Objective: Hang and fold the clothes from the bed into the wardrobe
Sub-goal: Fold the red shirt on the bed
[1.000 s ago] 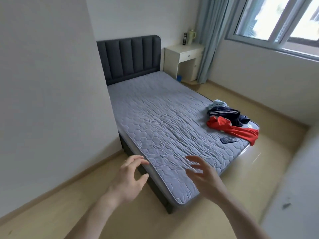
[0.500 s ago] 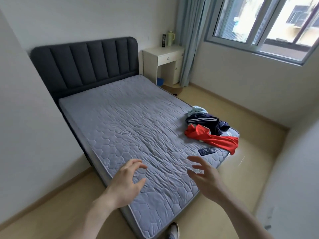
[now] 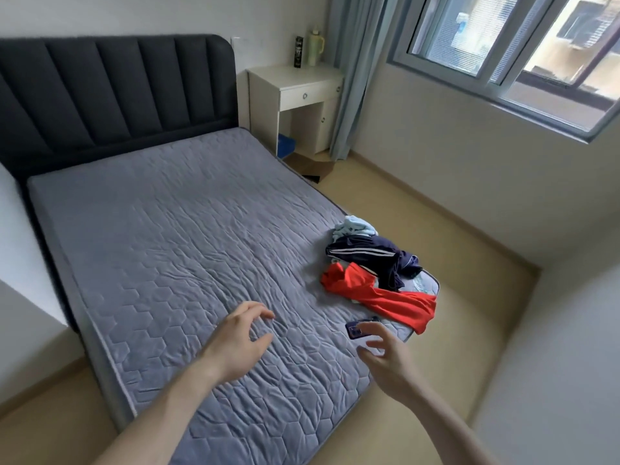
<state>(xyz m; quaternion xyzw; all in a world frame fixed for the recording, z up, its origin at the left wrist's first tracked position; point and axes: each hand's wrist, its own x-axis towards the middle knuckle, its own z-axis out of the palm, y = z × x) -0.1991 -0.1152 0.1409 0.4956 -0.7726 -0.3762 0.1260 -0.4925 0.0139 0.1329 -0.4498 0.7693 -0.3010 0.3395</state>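
Observation:
A small heap of clothes lies at the right foot corner of the grey quilted bed [image 3: 161, 236]: a red garment [image 3: 385, 293], a navy garment with white stripes [image 3: 372, 251] and a light blue one [image 3: 352, 227] behind it. My left hand [image 3: 240, 340] hovers over the mattress with loosely curled fingers, holding nothing. To its right, my right hand [image 3: 385, 355] floats near the bed's foot edge, fingers spread and empty, just short of the red garment. No wardrobe is in view.
A dark phone [image 3: 354, 327] lies on the mattress just beyond my right fingers. A dark padded headboard [image 3: 114, 92] stands at the far end. A white nightstand [image 3: 295, 102] with two bottles, a curtain and a window are at the back right. Bare floor runs along the bed's right side.
I have come closer to the bed and turned right. The clothes heap now sits nearer to my right hand. Both hands stay raised and empty.

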